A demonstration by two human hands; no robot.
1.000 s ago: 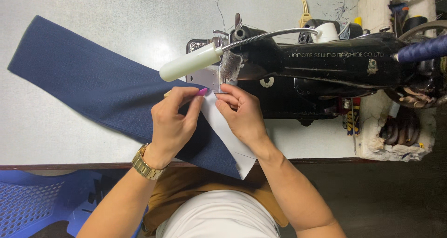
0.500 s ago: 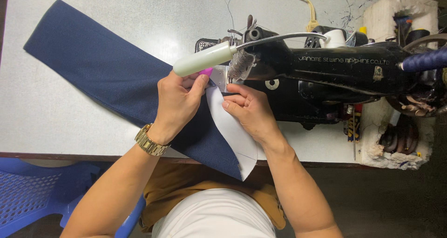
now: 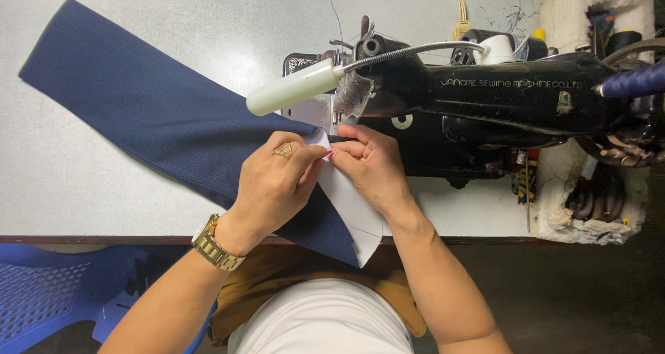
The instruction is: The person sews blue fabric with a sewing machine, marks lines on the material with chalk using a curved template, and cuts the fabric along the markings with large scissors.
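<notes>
Fingertips of the left hand [image 3: 273, 181] and right hand [image 3: 370, 167] pinch white lining [image 3: 350, 205] onto navy fabric [image 3: 152, 122] beside the sewing machine's [image 3: 499, 94] needle, where slippage could misalign the seam.

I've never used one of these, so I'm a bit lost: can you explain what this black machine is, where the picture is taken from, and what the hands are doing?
The picture comes from a camera on the person's head, looking down at a grey table. The black machine is a sewing machine, with a small white lamp on a bendy arm over the needle area. A long piece of dark blue cloth lies across the table towards the machine. A white strip runs along its near edge. The left hand, with a ring and a gold watch, and the right hand pinch the cloth and strip together just in front of the needle.
</notes>
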